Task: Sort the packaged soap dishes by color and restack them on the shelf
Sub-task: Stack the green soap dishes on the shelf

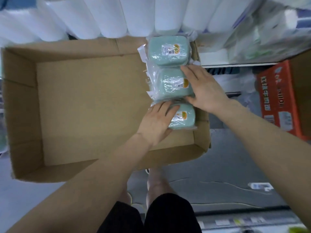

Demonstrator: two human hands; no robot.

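Three pale green soap dishes in clear plastic wrap lie in a row along the right wall of an open cardboard box. The far dish lies untouched. My right hand rests on the right side of the middle dish, fingers straight, thumb at its near edge. My left hand lies flat on the left part of the near dish, fingers spread over its wrap. Neither hand curls round a dish.
The rest of the box floor is bare cardboard. White wrapped rolls stand in a row behind the box. An orange carton sits to the right on a lower level. My legs and the grey floor are below.
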